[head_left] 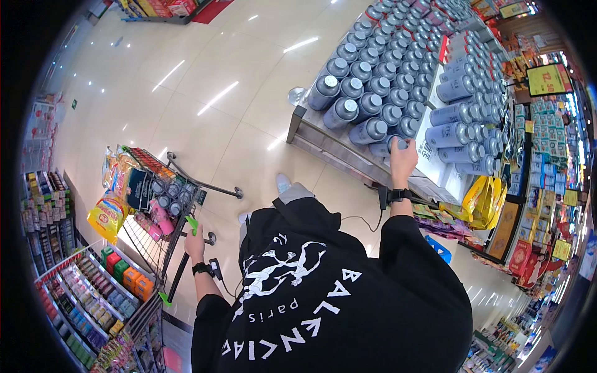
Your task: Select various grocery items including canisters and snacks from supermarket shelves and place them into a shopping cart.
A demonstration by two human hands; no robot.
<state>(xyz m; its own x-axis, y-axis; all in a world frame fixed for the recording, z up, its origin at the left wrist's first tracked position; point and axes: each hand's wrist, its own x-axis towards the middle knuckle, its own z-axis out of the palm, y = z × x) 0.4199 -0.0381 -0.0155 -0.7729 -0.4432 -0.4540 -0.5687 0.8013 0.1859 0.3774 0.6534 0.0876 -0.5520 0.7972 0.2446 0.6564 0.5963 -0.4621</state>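
Note:
My right hand [403,160] reaches to the front corner of a display, its fingers closed on the capped end of a grey can [380,149]. That can lies tilted at the edge, beside rows of similar grey cans [370,102] with silver-grey caps. Low on the left, my left hand [195,244] is wrapped round the handle of a shopping cart [171,248], next to a bright green handle piece [192,224]. In the cart are several grey cans [174,196], pink packages [161,217] and a yellow bag [107,216].
The display stand [323,142] has a hard front edge and corner. A white carton [429,152] holds more cans beside the right hand. Yellow bags [488,202] hang at its end. A wire rack of small boxes [99,292] stands behind the cart. Glossy tiled floor [211,81] stretches ahead.

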